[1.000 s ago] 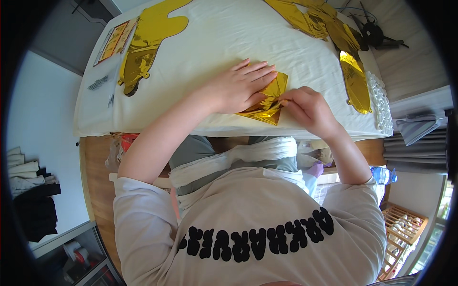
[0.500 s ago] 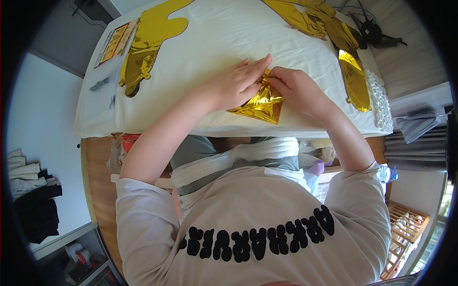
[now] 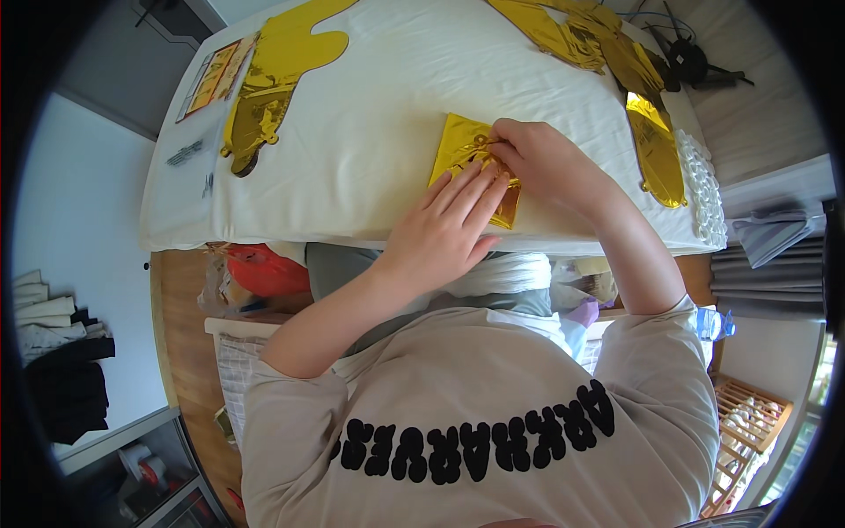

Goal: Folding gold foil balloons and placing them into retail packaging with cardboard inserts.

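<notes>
A shiny gold foil balloon, folded into a small flat packet, lies near the front edge of the white-covered table. My left hand presses flat on its near part, fingers stretched out and pointing away from me. At the packet's upper right, my right hand pinches a piece of the foil between thumb and bent fingers. Part of the packet is hidden beneath both hands.
Flat gold foil balloons lie at the far left and far right. Beside the left one are a printed card and small metal pieces. Clear plastic rings line the right edge; a black tripod-like object stands behind.
My left hand has moved from the packet's far side toward me and now lies across its near part, uncovering the far corner. The right hand has hardly moved.
</notes>
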Available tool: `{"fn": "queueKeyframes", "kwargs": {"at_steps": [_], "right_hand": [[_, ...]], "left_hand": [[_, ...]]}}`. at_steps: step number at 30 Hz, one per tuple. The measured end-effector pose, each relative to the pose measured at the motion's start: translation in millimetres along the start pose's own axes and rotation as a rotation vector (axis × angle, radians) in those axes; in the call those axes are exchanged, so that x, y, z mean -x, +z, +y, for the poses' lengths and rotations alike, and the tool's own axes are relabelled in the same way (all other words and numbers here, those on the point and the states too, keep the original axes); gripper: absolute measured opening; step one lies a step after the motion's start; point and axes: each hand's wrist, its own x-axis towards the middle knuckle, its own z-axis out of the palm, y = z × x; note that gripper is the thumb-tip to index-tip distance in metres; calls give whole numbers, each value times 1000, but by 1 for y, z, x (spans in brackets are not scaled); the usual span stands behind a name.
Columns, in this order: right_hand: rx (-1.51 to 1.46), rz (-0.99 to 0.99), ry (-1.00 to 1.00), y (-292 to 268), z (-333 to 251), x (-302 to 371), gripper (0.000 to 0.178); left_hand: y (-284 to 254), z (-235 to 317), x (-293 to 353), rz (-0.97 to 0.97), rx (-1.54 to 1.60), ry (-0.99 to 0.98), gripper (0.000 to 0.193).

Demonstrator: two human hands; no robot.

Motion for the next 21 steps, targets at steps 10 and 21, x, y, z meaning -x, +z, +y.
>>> {"fn": "queueKeyframes", "kwargs": {"at_steps": [10,21], "right_hand": [[-545,119,136,-1,6,16,13],[103,257,-401,21,16,73,36]], "left_hand": [[12,0,3,-19,-90,-46,70],[11,2,0,8,-81,-52,65]]}}
